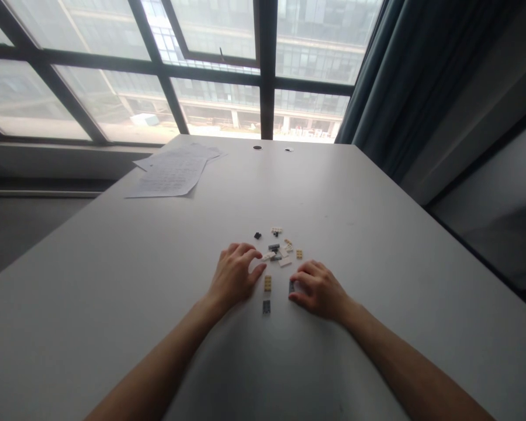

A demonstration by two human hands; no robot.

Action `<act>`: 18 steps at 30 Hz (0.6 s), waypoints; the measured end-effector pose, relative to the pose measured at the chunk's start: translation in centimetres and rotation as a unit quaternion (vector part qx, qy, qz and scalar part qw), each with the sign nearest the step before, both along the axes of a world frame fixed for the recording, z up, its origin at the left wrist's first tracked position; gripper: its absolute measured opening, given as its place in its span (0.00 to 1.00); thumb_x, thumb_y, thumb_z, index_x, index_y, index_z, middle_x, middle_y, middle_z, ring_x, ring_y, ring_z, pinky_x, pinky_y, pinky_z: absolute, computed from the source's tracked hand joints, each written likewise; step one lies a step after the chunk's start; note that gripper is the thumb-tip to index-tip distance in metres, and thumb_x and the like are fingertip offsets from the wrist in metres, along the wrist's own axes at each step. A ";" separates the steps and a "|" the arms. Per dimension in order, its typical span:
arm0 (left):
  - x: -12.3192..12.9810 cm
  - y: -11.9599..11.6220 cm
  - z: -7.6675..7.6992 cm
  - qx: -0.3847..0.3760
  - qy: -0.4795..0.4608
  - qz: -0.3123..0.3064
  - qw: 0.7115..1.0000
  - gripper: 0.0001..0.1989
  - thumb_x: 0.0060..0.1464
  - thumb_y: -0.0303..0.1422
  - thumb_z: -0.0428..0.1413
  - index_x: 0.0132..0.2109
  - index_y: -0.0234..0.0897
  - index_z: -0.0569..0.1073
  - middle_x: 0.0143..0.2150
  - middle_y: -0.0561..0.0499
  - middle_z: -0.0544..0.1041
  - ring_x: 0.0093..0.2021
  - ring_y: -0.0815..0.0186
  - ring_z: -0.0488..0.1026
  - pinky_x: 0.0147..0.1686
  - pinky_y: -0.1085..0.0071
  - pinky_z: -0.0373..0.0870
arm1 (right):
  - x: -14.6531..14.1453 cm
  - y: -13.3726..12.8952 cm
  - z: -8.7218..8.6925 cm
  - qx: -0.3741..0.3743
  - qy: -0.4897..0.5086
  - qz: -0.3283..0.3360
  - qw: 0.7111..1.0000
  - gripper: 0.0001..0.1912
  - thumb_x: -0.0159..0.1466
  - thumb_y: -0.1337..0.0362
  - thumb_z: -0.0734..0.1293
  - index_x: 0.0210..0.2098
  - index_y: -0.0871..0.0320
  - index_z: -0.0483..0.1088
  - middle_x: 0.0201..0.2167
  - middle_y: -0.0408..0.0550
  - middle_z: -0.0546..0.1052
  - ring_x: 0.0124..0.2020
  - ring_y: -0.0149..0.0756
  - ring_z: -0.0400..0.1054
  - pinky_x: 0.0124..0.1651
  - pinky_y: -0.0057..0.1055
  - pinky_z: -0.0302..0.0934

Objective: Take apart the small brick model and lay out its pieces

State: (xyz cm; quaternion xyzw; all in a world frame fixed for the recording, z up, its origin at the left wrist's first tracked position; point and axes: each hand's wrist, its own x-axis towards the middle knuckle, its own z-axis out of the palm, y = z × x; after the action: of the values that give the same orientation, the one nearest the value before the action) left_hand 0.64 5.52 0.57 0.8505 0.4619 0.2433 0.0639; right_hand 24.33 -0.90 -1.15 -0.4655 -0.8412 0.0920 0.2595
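Observation:
Small toy building bricks lie in a loose group on the white table (pixel 355 199). My left hand (pixel 235 273) rests at the left of the group, thumb and forefinger apart, with a white piece (pixel 268 256) just beyond its fingertips. Whether the forefinger touches that piece I cannot tell. My right hand (pixel 319 287) has its fingers and thumb closed on a dark grey brick (pixel 291 286), partly hidden by the fingers. Between the hands lie a tan studded brick (pixel 267 283) and, nearer to me, another dark grey brick (pixel 266 307).
A small tan brick (pixel 298 254) lies right of the group, a black piece (pixel 258 235) at its far left, a white studded piece (pixel 276 230) at the back. Printed papers (pixel 170 172) overlap at the table's far left. Windows and a blue curtain (pixel 390 88) stand beyond.

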 end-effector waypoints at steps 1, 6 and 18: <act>-0.2 0.2 -0.1 0.001 -0.003 0.007 1.000 0.09 0.56 0.38 0.55 0.39 0.39 0.75 0.44 0.46 0.75 0.47 0.55 0.67 0.48 0.56 0.63 | 0.0 0.0 0.0 -0.005 -0.001 -0.002 1.000 0.13 0.59 0.56 0.70 0.40 0.56 0.73 0.37 0.51 0.73 0.41 0.41 0.65 0.46 0.39 0.61; -0.1 1.3 -0.5 -0.003 0.000 0.023 1.000 0.08 0.56 0.37 0.54 0.40 0.40 0.76 0.44 0.47 0.75 0.47 0.54 0.67 0.48 0.56 0.63 | 0.0 0.0 -0.1 -0.012 -0.014 -0.013 1.000 0.10 0.61 0.58 0.68 0.40 0.57 0.72 0.37 0.50 0.73 0.41 0.41 0.64 0.47 0.40 0.60; 2.4 3.0 -0.4 0.003 0.028 0.001 1.000 0.10 0.57 0.34 0.52 0.41 0.43 0.77 0.43 0.47 0.76 0.46 0.55 0.67 0.47 0.57 0.62 | -0.4 -0.1 -0.1 -0.004 -0.039 -0.062 0.997 0.11 0.62 0.58 0.66 0.41 0.58 0.71 0.37 0.51 0.72 0.40 0.42 0.63 0.46 0.39 0.59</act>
State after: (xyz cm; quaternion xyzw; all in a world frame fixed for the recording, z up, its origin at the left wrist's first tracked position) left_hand 3.06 8.57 0.14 0.8567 0.4638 0.2207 0.0475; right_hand 23.93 -0.99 -1.25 -0.5207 -0.8198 0.0614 0.2301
